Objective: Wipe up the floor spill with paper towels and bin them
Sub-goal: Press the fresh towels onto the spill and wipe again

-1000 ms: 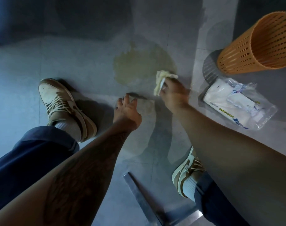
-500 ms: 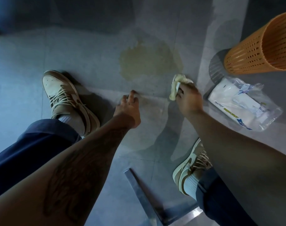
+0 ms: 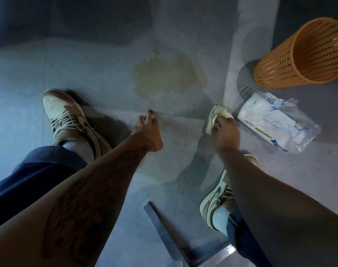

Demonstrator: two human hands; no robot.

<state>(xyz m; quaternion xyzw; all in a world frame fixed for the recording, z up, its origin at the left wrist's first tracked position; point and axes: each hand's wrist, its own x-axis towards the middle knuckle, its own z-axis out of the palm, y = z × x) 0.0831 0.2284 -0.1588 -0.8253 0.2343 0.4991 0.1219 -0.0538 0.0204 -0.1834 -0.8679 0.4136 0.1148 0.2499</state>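
1. Grey floor (image 3: 83, 60) is still showing most of the spill (image 3: 164, 76).
2. My right fingers (image 3: 218, 124), gripping the used towel (image 3: 220, 112), are swinging away toward the bin (image 3: 276, 72).
3. My left fingers (image 3: 149, 118) are resting open on the floor.

Orange perforated bin (image 3: 291, 60), yellowish spill (image 3: 168, 76), grey tiled floor (image 3: 87, 70).

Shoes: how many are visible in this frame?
2. One shoe stands left of the left hand; the other shoe sits lower right, partly hidden by the right forearm.
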